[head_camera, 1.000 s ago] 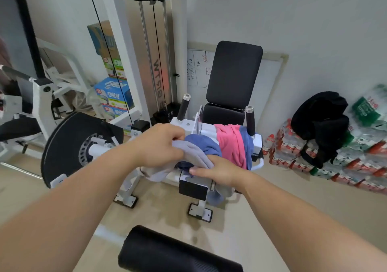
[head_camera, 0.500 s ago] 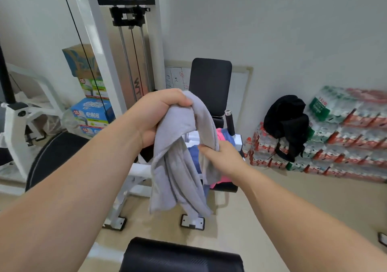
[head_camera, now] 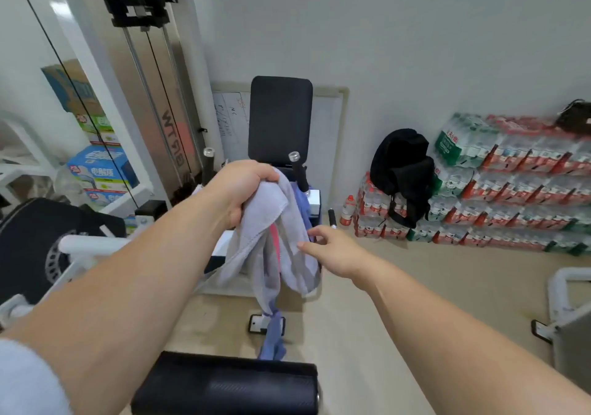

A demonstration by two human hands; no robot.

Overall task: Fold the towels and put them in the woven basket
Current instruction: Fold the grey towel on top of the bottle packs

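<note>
My left hand (head_camera: 244,187) is clenched on the top of a light grey towel (head_camera: 271,242), holding it up in front of the gym machine's black seat (head_camera: 279,120). The towel hangs in loose folds. A blue towel (head_camera: 273,338) dangles below it, and a strip of pink towel (head_camera: 275,238) shows between the grey folds. My right hand (head_camera: 332,251) is beside the grey towel's right edge, fingers apart, thumb touching or nearly touching the cloth. No woven basket is in view.
A white weight-stack machine (head_camera: 150,101) stands at the left with boxes (head_camera: 99,171) behind it. Packs of water bottles (head_camera: 511,191) line the right wall, with a black bag (head_camera: 404,171) on them. A black padded roller (head_camera: 224,382) lies at the bottom.
My left hand has lifted the grey towel off the seat, with blue and pink cloth coming up too. My right hand let go of the cloth and opened beside it.
</note>
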